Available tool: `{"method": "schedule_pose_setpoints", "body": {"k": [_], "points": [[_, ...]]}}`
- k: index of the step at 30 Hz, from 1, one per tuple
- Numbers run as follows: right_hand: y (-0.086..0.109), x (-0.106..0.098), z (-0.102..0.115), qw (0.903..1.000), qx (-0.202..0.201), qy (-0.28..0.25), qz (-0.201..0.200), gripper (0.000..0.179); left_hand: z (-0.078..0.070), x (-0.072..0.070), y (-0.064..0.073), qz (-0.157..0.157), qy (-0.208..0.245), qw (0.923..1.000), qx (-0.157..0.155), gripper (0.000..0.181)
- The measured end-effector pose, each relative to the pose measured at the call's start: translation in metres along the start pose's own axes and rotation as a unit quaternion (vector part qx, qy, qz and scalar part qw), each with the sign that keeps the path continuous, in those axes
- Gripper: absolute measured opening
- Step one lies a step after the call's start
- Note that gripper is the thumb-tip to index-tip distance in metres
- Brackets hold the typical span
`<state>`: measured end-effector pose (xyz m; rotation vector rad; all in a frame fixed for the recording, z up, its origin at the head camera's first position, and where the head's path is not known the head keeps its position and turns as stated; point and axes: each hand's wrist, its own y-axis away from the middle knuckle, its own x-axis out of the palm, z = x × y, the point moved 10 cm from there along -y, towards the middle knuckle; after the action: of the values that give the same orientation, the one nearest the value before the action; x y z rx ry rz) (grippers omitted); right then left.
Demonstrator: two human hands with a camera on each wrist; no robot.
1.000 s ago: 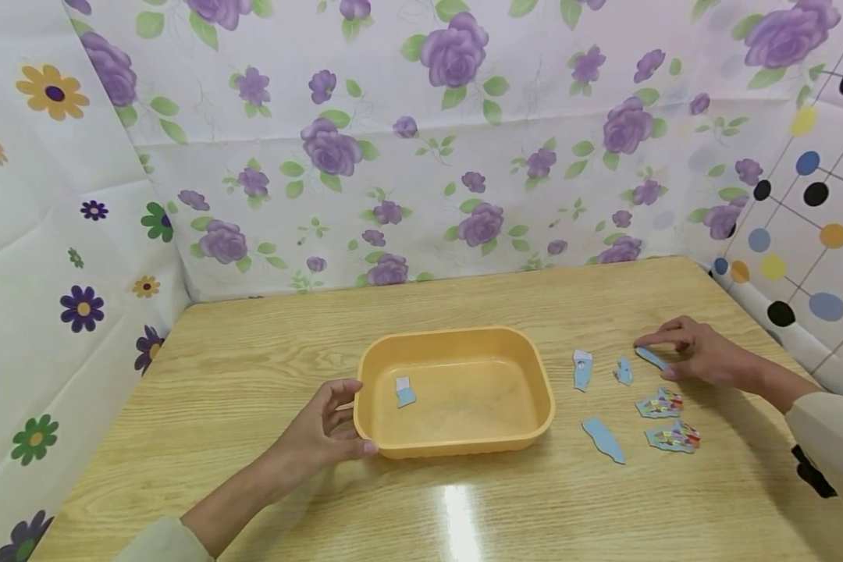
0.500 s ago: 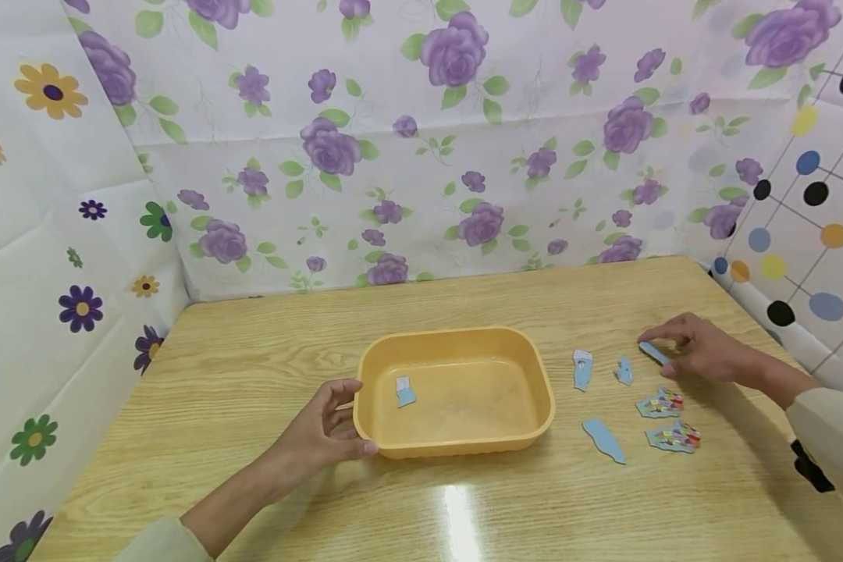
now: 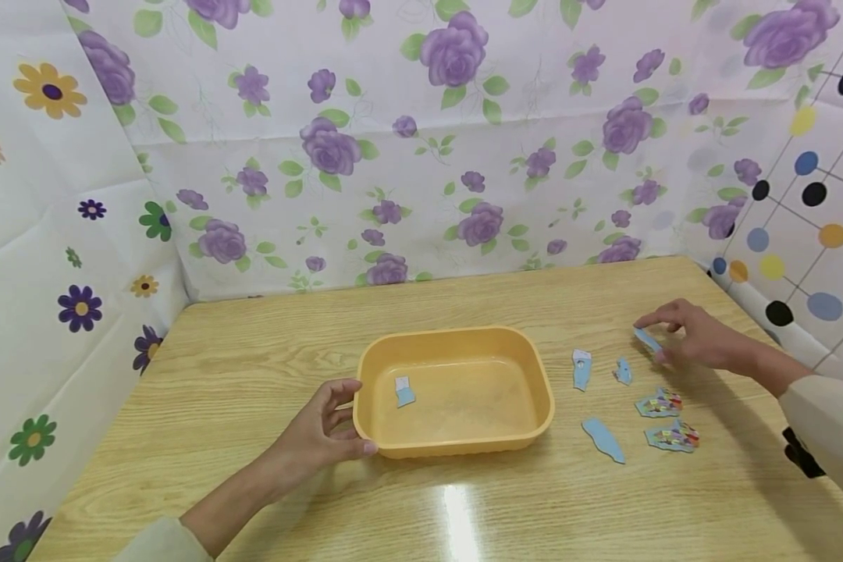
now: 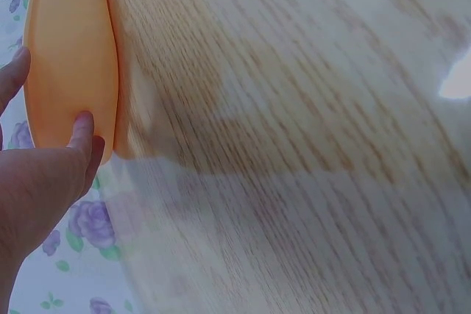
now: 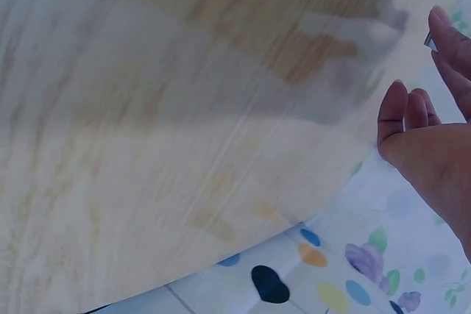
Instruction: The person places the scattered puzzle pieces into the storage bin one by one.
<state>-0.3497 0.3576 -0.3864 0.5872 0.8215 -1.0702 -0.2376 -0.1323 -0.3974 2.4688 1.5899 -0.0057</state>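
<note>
Thumb and fingertips of my right hand [image 3: 706,337] pinch a narrow light-blue puzzle piece [image 3: 647,339] by its two ends over the right side of the table. In the right wrist view only a small corner of the piece [image 5: 429,42] shows between the fingers. My left hand [image 3: 329,425] holds the left end of a yellow plastic tray [image 3: 457,448], fingers at the side and thumb by the front corner. Inside the tray lies one white-and-blue piece [image 3: 404,393]. The left wrist view shows the left hand [image 4: 51,174] against the tray's outer wall [image 4: 70,49].
Right of the tray lie a white-topped blue piece [image 3: 581,371], a small blue piece [image 3: 624,371], a long blue piece [image 3: 603,441] and two colourful printed pieces [image 3: 660,403]. Floral sheets [image 3: 393,156] stand behind and left of the wooden table [image 3: 267,336], a dotted sheet [image 3: 808,257] at right.
My right hand has shifted slightly up and away from the other pieces, with the pinched piece tilting in its fingers. The left hand and tray have stayed put.
</note>
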Motion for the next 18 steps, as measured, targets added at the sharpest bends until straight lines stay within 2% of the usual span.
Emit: {"method": "schedule_pose_setpoints", "body": {"k": [18], "points": [[-0.027, -0.002, 0.046, 0.999, -0.011, -0.033, 0.03, 0.048, 0.002, 0.0, -0.001, -0.002, 0.009, 0.9999, -0.008, 0.088]]}}
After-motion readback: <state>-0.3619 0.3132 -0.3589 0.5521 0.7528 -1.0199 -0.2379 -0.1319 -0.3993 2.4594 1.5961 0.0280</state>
